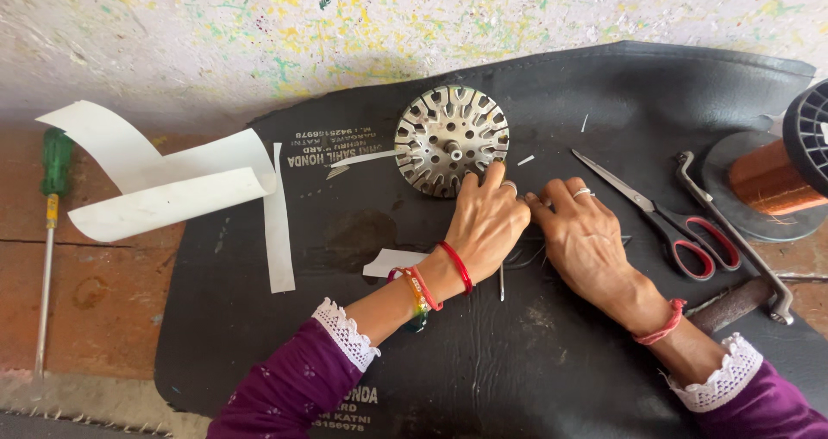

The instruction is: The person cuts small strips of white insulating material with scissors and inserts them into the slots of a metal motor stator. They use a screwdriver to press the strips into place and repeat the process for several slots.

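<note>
While both hands rest low on a black rubber mat (517, 353), the left hand (486, 219) lies palm down with its fingertips touching the lower rim of a round slotted metal stator core (451, 140); the fingers are loosely curled, and whether they pinch anything cannot be told. The right hand (586, 236), wearing a ring, sits just beside it, fingers bent toward the left hand, and its grip is likewise unclear. The stator core lies flat near the mat's upper middle, with small white paper scraps around it. A thin metal needle (501, 281) lies under the left wrist. Red-handled scissors (668, 219) lie shut to the right of the right hand, next to a bent metal tool (733, 232) and a spool of copper wire (776, 176). To the left, curled white insulation paper strips (172, 189) overlap the mat's edge, and a green-handled screwdriver (52, 223) lies well apart on the reddish floor (95, 292).
</note>
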